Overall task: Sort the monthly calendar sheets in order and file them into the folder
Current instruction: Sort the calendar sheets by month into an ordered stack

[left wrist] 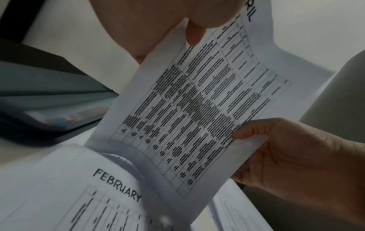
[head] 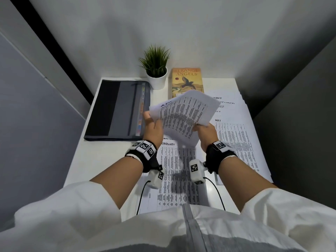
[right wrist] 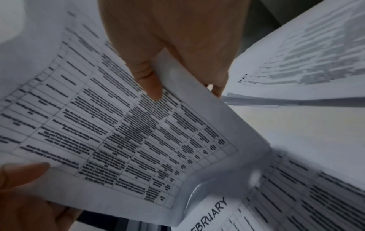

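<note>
I hold a printed calendar sheet headed April up above the table with both hands. My left hand pinches its left edge and my right hand pinches its lower right edge, so the paper bows between them. Thumb and fingers of the left hand clamp the April sheet. The right hand has its thumb on the printed face of the sheet. A February sheet lies flat beneath. The dark grey folder lies closed at the left.
A fanned stack with May on top covers the table's right side; October and August headings show behind it. A potted plant and a book stand at the back wall. Grey walls close in on both sides of the white table.
</note>
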`<state>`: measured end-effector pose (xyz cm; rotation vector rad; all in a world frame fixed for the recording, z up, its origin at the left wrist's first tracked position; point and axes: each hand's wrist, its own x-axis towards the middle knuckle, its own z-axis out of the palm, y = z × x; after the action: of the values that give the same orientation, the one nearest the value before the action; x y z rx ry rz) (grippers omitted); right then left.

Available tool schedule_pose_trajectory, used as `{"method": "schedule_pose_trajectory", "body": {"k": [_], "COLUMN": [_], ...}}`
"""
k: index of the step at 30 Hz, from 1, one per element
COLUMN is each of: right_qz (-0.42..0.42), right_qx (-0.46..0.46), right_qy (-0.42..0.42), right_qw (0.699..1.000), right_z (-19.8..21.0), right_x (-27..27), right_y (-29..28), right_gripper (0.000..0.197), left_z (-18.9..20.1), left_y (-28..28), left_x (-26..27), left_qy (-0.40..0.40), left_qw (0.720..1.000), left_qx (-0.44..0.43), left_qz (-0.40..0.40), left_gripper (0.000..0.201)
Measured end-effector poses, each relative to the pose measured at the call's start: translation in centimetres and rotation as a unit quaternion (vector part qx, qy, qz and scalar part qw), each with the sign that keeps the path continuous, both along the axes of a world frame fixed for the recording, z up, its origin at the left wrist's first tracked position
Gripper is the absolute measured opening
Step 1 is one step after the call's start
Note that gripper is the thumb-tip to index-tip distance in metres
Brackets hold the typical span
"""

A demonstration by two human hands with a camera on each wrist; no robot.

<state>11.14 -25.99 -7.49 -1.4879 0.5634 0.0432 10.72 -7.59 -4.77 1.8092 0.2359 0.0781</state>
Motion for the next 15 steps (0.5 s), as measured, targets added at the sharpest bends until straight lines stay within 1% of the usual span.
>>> {"method": "schedule_pose_trajectory", "body": {"k": [1,2,4,5,6,8,9,11,12,13,14,15], "right_qz": [-0.001,-0.002,-0.013,-0.014,-0.009,-0.002,-0.005,0.002,0.011,0.021,0.027,0.033], "right_qx": [-0.008,-0.014,-0.022,-0.034,-0.051,-0.068,-0.060,-0.025,-0.017,-0.019,-0.022,-0.028], "right_qy": [0.001,-0.005,-0.027,-0.041,-0.058,-0.072,-0.062,-0.054,-0.058,-0.063,-0.068,-0.072], "right_qw": [1.000,1.000,0.999,0.998,0.997,0.995,0.996,0.998,0.998,0.998,0.997,0.997], "right_z": [-0.1,-0.1,0.3,0.6,0.9,1.1,1.2,1.1,1.1,1.3,1.4,1.6], "right_x": [0.2,0.4,0.9,1.3,1.5,2.0,2.0,1.6,1.4,1.1,0.8,0.4], "right_y": [0.1,0.2,0.0,-0.3,-0.7,-1.5,-1.9,-2.7,-3.2,-3.5,-3.9,-4.1], "right_gripper": [0.024,0.027,0.031,0.028,0.025,0.027,0.031,0.040,0.042,0.042,0.038,0.032], "left_z": [-0.2,-0.1,0.5,1.0,1.9,3.5,4.1,5.1,5.3,5.4,5.3,5.0], "left_y": [-0.1,-0.1,-0.1,0.1,0.2,0.6,0.9,1.5,1.7,1.8,1.8,1.7], "left_x": [0.2,0.6,1.4,1.8,2.1,3.0,3.4,3.8,3.8,3.7,3.4,3.1], "left_qy": [0.015,0.033,0.051,0.047,0.030,-0.022,-0.044,-0.077,-0.079,-0.061,-0.026,0.008], "left_qw": [1.000,0.999,0.998,0.998,0.999,0.998,0.997,0.992,0.992,0.995,0.998,0.999], "left_qx": [0.002,0.002,-0.001,-0.006,-0.019,-0.049,-0.069,-0.094,-0.088,-0.073,-0.055,-0.041], "left_qz": [-0.010,-0.019,-0.033,-0.035,-0.033,-0.015,0.000,0.029,0.034,0.031,0.026,0.016], "left_gripper": [0.029,0.034,0.050,0.055,0.054,0.039,0.036,0.035,0.032,0.027,0.025,0.027]}}
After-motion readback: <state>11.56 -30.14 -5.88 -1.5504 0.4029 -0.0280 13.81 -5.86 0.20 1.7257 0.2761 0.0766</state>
